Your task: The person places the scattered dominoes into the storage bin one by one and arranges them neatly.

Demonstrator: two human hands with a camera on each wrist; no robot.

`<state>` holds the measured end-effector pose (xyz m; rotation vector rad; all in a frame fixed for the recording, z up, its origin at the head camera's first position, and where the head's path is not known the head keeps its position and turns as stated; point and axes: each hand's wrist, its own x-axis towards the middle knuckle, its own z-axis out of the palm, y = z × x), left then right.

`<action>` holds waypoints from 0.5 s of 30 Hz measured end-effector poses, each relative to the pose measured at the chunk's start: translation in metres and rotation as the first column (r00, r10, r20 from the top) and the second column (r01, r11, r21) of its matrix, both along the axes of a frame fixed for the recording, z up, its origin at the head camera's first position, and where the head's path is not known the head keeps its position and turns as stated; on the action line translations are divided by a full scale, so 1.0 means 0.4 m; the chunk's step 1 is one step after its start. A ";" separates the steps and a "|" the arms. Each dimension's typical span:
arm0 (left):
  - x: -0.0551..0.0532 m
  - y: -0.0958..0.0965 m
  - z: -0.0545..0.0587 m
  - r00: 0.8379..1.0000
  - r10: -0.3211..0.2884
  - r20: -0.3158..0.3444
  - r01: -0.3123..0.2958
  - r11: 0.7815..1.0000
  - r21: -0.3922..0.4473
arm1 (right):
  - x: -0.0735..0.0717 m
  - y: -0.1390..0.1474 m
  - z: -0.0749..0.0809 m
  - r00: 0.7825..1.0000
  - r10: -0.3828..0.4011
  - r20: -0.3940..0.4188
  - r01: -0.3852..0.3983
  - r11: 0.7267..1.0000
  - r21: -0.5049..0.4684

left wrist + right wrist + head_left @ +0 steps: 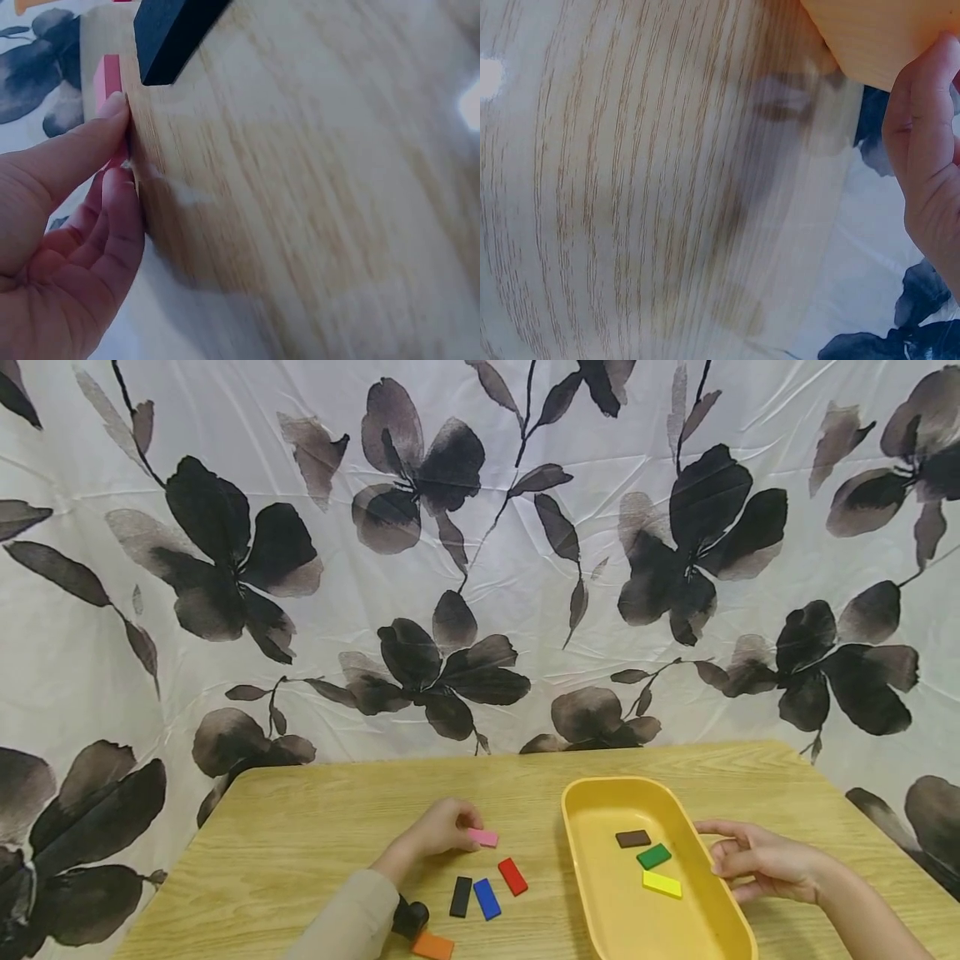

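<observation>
Between its thumb and fingers, my left hand (442, 828) pinches a small pink block (483, 837) just at the tabletop. The left wrist view also shows the pink block (109, 79), partly covered by the thumb. At the right, my right hand (772, 862) holds the side of a yellow plastic tray (581, 868), its fingers against the outer wall near the rim. Inside the tray lie a dark brown block (633, 838), a green block (654, 857) and a yellow block (662, 884). The right wrist view catches only a corner of the tray (885, 37) beside the fingers.
On the wooden table (315, 810), right of the left forearm, lie a red block (513, 877), a blue block (487, 899), a black block (461, 897) and an orange block (432, 945). A floral cloth (525, 610) hangs behind the table's far edge.
</observation>
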<state>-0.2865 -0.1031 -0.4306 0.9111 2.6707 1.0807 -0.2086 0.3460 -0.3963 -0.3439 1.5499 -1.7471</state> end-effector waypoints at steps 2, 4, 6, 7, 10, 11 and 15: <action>0.005 -0.001 0.000 1.000 0.015 0.007 -0.015 1.000 -0.009 | 0.002 -0.001 -0.002 1.000 -0.001 0.003 0.001 1.000 0.003; 0.007 -0.001 0.003 1.000 0.023 0.006 -0.023 1.000 -0.008 | 0.002 -0.001 -0.001 1.000 0.000 0.003 0.000 1.000 0.002; 0.008 -0.002 0.008 1.000 0.026 0.007 -0.026 1.000 -0.007 | 0.001 -0.002 0.001 1.000 0.006 0.004 -0.006 1.000 -0.006; 0.008 -0.002 0.010 1.000 0.025 0.010 -0.025 1.000 -0.008 | 0.001 -0.002 0.001 1.000 0.010 0.005 -0.010 1.000 -0.010; 0.007 -0.002 0.015 1.000 0.026 0.013 -0.026 1.000 -0.003 | 0.001 -0.002 0.002 1.000 0.019 0.008 -0.018 1.000 -0.022; 0.007 -0.002 0.017 0.999 0.029 0.013 -0.029 1.000 -0.001 | 0.001 -0.002 0.002 1.000 0.019 0.009 -0.019 1.000 -0.024; 0.008 -0.003 0.029 0.999 0.032 0.020 -0.033 0.999 0.019 | 0.001 -0.003 0.000 1.000 0.014 0.005 -0.014 1.000 -0.021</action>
